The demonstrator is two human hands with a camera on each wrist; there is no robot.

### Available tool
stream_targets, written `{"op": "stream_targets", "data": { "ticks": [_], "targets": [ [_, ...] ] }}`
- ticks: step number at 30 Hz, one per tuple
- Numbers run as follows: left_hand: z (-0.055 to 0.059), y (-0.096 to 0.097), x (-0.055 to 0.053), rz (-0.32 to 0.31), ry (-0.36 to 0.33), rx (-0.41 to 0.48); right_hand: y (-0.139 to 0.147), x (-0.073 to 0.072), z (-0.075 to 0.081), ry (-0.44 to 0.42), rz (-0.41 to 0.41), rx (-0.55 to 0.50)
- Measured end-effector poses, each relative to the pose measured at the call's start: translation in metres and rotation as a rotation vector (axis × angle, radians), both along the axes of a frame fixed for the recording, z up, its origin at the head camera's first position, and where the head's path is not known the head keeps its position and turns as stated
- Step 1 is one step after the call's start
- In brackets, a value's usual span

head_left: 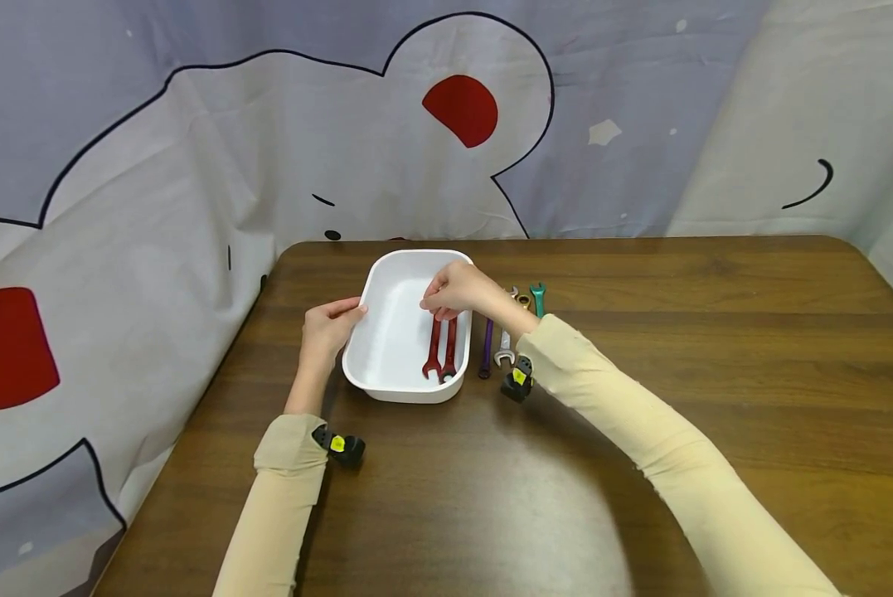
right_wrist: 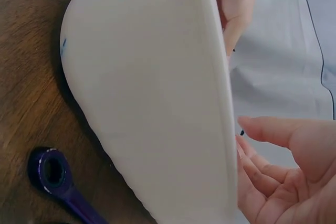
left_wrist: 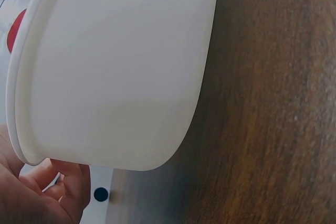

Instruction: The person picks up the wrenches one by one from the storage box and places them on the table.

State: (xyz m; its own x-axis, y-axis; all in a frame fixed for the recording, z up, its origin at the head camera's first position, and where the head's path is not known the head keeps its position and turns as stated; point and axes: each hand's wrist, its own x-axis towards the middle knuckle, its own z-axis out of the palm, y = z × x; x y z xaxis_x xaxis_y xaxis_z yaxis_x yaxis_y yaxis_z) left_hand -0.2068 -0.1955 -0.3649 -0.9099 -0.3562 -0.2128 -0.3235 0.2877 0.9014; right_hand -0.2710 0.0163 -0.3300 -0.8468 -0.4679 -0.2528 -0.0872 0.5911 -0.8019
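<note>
A white plastic basin [head_left: 386, 348] stands on the table, with two red wrenches [head_left: 434, 352] lying side by side along its right part. My left hand [head_left: 327, 333] pinches the basin's left rim between thumb and fingers; the left wrist view shows fingers under the rim of the basin wall [left_wrist: 115, 77]. Over the basin's right side hovers my right hand [head_left: 455, 288], just above the upper ends of the red wrenches. Its thumb and fingers stand apart in the right wrist view, and nothing shows between them.
Right of the basin lie a purple wrench [head_left: 487, 344], a silver wrench [head_left: 505, 347], a gold-ended wrench [head_left: 523, 301] and a green wrench [head_left: 539, 298], partly behind my right forearm. A patterned cloth [head_left: 625, 166] hangs behind the wooden table [head_left: 715, 348].
</note>
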Motion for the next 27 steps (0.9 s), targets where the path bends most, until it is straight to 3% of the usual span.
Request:
{"op": "stream_targets", "data": {
  "ticks": [27],
  "targets": [
    [-0.001, -0.001, 0.002, 0.001, 0.025, 0.019, -0.023, -0.003, 0.0, 0.042, 0.015, 0.156]
  ]
}}
